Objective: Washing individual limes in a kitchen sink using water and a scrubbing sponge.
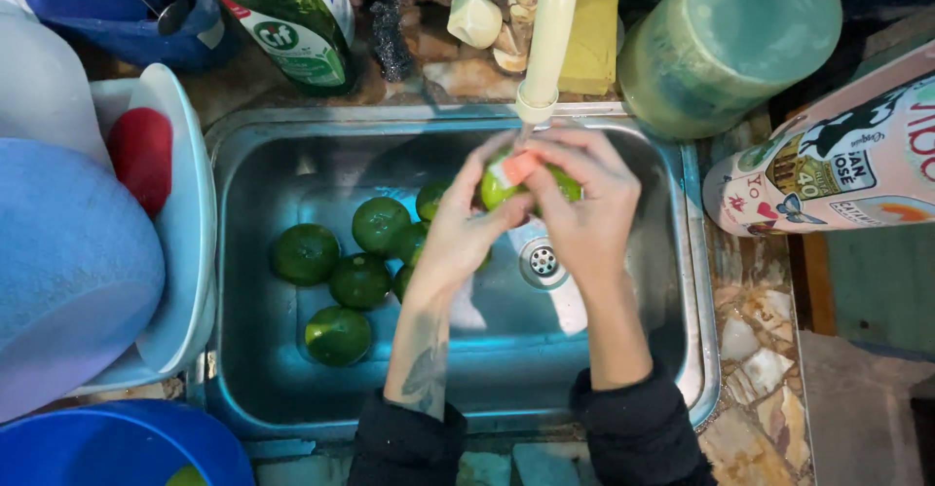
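Note:
Both my hands are over a steel sink (pixel 243 204), under the spout of a cream tap (pixel 545 38). My left hand (pixel 466 223) and my right hand (pixel 584 204) together hold a green lime (pixel 502 189) with an orange-pink patch on top. Several more green limes (pixel 360 281) lie loose on the sink floor to the left of my hands. The drain (pixel 542 262) sits just below the held lime.
A green dish-soap bottle (pixel 292 18) and a yellow sponge (pixel 594 38) stand behind the sink. A large teal jar (pixel 730 38) and a printed carton (pixel 828 165) are at the right. White tub with a red item (pixel 141 155), blue bowls (pixel 68 262) at left.

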